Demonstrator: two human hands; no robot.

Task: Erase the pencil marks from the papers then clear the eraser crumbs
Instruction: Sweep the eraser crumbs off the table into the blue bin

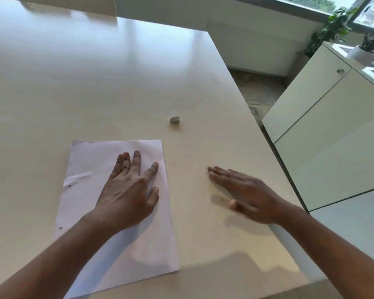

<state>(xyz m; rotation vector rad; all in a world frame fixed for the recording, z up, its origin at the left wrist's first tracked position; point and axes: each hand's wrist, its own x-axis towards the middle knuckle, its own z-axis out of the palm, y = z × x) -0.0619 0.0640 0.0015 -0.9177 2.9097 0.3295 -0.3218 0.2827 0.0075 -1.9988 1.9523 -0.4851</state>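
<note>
From the head camera I see both hands down on the pale desk (117, 83). My left hand (127, 190) lies flat on the paper (84, 165), palm down, its fingers (136, 162) straight and spread moderately wide, the thumb angled out toward the paper's right edge. It presses the sheet and curls round nothing. A ring sits on one finger.

My right hand (244, 195) is on the bare desk just right of the paper, apart from it. Its fingers are straight and held close together, pointing left and slightly far, the thumb sticking out on the near side. It grips nothing; the hand is blurred, so I cannot tell whether the palm touches the surface or hovers just over it.

The paper lies with its long axis running near to far, leaning a little to the right at the near end. I count one visible sheet face; whether more lie under it I cannot tell. Two punched holes show along its left edge, with a crease near the farther one.

One small grey eraser (175, 120) sits on the desk beyond the paper's far right corner, clear of both hands. I cannot make out crumbs or pencil marks.

To the right stands a white cabinet (324, 117).
</note>
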